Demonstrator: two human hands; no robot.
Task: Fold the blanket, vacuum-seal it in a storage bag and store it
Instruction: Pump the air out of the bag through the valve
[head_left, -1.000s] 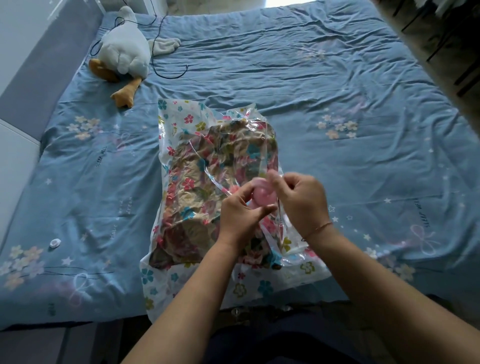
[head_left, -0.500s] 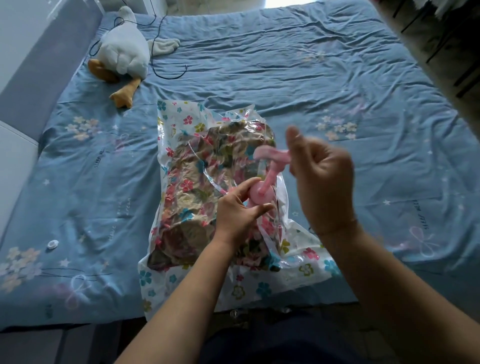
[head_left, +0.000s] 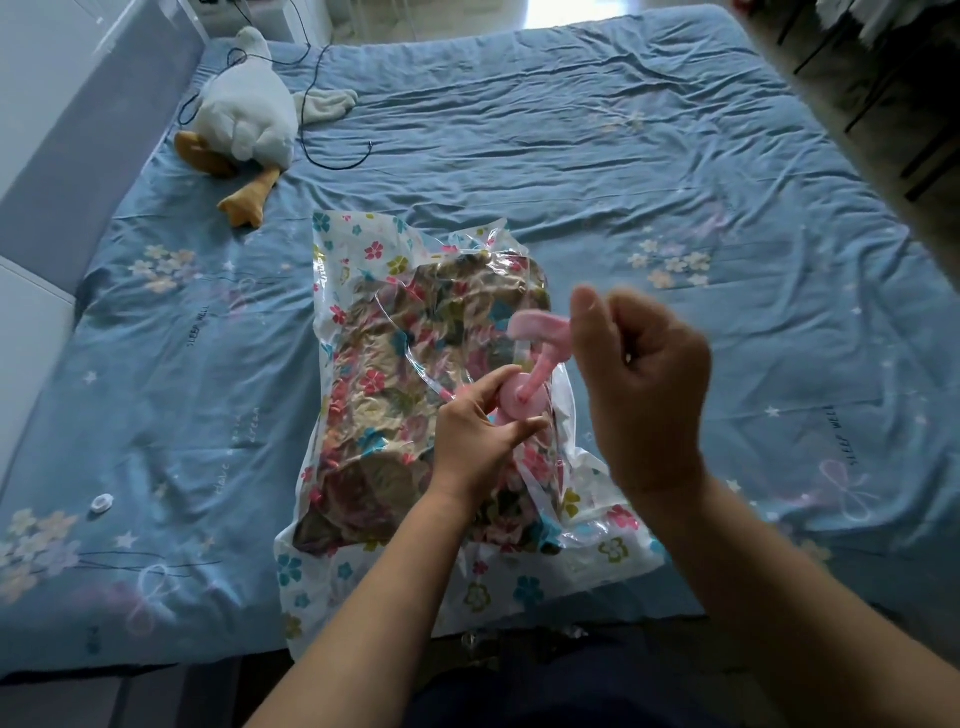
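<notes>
Blanket (head_left: 395, 332), folded and brown with a flower pattern, sits inside the storage bag (head_left: 363, 254). The bag is a clear sack printed with coloured blossoms. It lies on the near middle of the bed (head_left: 597, 156), with its near end hanging a little over the mattress edge in front of me. The plastic is wrinkled tight against the cloth over most of the bundle and looser along the right side.

On the right part of the bag stands the pink hand pump (head_left: 519, 402). My left hand (head_left: 478, 431) pinches its round base between thumb and fingers, holding it down on the plastic. The handle (head_left: 537, 328), a short crossbar, stands up off the base on its thin rod, tilted to the right. My right hand (head_left: 644, 384) is above and to the right of the left one. Its fingers are curled round the right end of that crossbar and its thumb points up, though the hand is somewhat blurred.

At the far left a white plush goose (head_left: 244, 114) lies on the blue sheet, with a black cable (head_left: 337, 163) looping just beside it. A small white round piece (head_left: 100, 502) rests on the sheet at the near left, well apart from the bag. A grey padded headboard (head_left: 78, 135) runs along the left side.
</notes>
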